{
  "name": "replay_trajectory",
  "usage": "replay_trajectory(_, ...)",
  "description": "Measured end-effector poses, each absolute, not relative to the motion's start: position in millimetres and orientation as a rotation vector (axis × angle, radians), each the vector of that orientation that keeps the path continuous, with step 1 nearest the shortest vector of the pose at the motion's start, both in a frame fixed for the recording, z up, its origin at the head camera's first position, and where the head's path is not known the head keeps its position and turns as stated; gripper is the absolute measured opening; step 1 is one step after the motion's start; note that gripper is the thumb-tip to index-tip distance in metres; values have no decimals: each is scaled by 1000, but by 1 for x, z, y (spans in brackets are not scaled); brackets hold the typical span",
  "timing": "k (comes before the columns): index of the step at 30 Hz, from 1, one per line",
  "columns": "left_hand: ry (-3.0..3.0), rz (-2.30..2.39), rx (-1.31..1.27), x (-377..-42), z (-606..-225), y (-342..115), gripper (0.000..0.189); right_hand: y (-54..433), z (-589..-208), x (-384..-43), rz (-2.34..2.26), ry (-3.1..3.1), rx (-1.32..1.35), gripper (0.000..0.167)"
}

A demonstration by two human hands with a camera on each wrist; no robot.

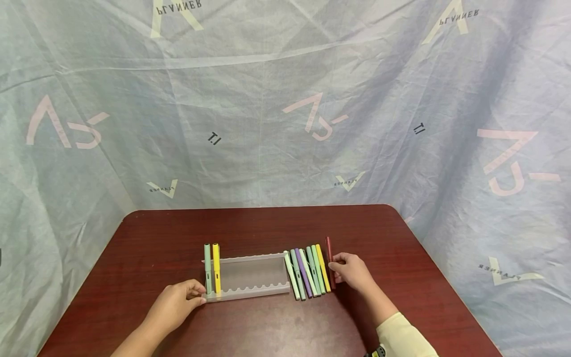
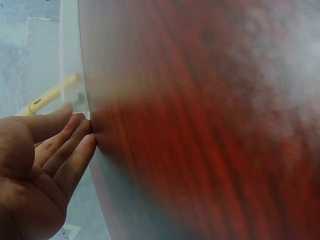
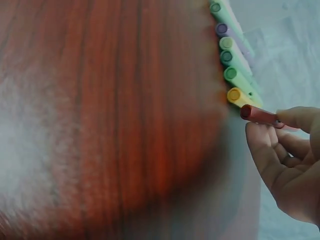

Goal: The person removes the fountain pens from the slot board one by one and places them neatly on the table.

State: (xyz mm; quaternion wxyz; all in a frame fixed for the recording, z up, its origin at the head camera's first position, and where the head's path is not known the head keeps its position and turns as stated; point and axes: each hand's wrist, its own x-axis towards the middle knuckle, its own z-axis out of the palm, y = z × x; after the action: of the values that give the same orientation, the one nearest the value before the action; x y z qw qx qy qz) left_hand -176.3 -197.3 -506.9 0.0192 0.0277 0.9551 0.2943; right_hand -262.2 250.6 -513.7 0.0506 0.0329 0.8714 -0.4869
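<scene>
A clear plastic pen rack (image 1: pixel 250 293) with a notched edge lies on the table. A pale green pen (image 1: pixel 207 267) and a yellow pen (image 1: pixel 216 267) rest across its left end. My left hand (image 1: pixel 176 302) pinches the rack's left front corner between thumb and fingers, also visible in the left wrist view. Right of the rack, several green, purple and yellow pens (image 1: pixel 308 272) lie side by side. At the right end of that row, my right hand (image 1: pixel 352 271) pinches a dark red pen (image 1: pixel 329 253); the right wrist view shows thumb and fingers on its barrel (image 3: pixel 260 115).
The dark red wooden table (image 1: pixel 250 228) has rounded far corners. Grey printed cloth (image 1: pixel 250 109) hangs behind it and along both sides. A watch (image 1: pixel 378 352) shows at the right sleeve's lower edge.
</scene>
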Motion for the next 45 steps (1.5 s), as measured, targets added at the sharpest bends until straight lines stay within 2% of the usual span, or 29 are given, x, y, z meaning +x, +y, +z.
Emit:
replay_trajectory(14, 2955, 926, 99, -176, -507, -197, 14, 249, -524, -261, -1261, 2743, 105, 21)
replay_trajectory(24, 2953, 923, 100, -177, -506, -198, 14, 249, -532, -264, -1302, 2737, 110, 24)
replay_trajectory(29, 2965, 915, 97, -177, -507, -197, 14, 252, -530, -265, -1310, 2746, 111, 30)
replay_trajectory(37, 2977, 914, 92, -177, -508, -197, 15, 250, -511, -274, -1494, 2764, 49, 42)
replay_trajectory(45, 2956, 923, 93, -177, -508, -198, 14, 214, -480, -272, -1748, 2535, -217, 30)
